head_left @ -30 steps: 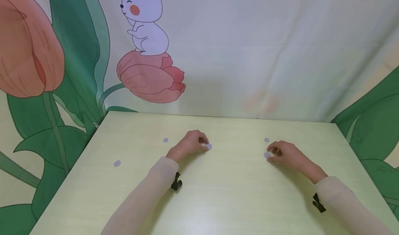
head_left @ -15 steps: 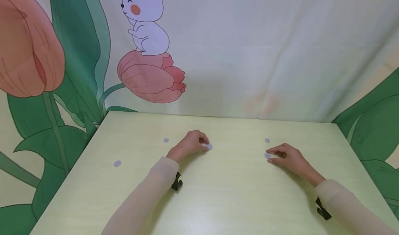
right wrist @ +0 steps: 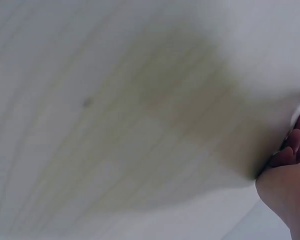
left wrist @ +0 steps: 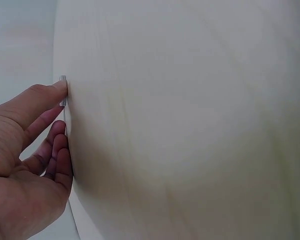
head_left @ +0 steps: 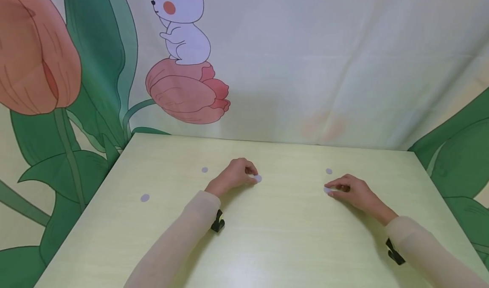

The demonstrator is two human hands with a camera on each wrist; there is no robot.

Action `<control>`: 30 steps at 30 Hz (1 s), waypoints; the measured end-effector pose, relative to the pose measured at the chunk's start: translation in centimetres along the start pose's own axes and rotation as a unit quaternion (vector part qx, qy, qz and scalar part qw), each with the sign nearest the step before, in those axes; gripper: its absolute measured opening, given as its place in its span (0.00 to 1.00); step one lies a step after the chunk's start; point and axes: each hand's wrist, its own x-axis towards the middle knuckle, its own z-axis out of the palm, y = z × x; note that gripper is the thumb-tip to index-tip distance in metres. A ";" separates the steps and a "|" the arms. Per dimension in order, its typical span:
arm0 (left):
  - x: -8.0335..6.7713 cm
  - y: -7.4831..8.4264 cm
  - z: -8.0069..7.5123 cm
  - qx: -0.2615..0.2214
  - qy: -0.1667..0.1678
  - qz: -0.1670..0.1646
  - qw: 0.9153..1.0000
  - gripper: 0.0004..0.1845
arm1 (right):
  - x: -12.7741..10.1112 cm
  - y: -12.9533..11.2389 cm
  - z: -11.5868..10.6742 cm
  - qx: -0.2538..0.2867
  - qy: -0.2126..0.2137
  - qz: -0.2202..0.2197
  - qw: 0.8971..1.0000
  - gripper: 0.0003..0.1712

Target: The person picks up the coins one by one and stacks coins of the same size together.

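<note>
L hand (head_left: 234,176) lay curled on the table (head_left: 267,245), fingertips (left wrist: 60,89) touching a small pale disc (head_left: 258,178) near centre; whether it pinched the disc, can't tell. R hand (head_left: 349,190) pinched a 2nd disc (head_left: 327,190) betw. thumb & fingers. 3 more discs lay apart: one (head_left: 329,171) just beyond R hand, two (head_left: 204,169) (head_left: 144,198) to the left.

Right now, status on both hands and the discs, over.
Left hand fingertips on a disc. Right hand fingertips on another disc. Three loose discs on the table, nothing blocking.
</note>
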 end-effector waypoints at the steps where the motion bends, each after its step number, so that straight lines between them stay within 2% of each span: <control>1: 0.0 0.1 0.0 0.000 0.000 -0.002 1.000 0.07 | 0.1 0.0 -0.1 0.003 -0.008 -0.002 1.000 0.14; 4: -0.1 0.2 -0.1 0.003 -0.001 -0.007 1.000 0.07 | 0.3 0.1 -0.2 0.013 -0.021 -0.013 1.000 0.15; 8: -0.1 0.2 0.0 0.002 -0.002 -0.008 1.000 0.07 | 0.3 0.2 -0.2 0.015 -0.015 -0.022 1.000 0.16; 15: 0.0 0.3 0.0 0.002 0.002 -0.009 1.000 0.07 | 0.2 0.5 -0.1 0.017 -0.004 0.010 1.000 0.16; 30: -0.2 0.5 -0.1 0.005 0.001 -0.012 1.000 0.08 | 0.4 0.1 0.3 0.014 0.008 0.019 1.000 0.13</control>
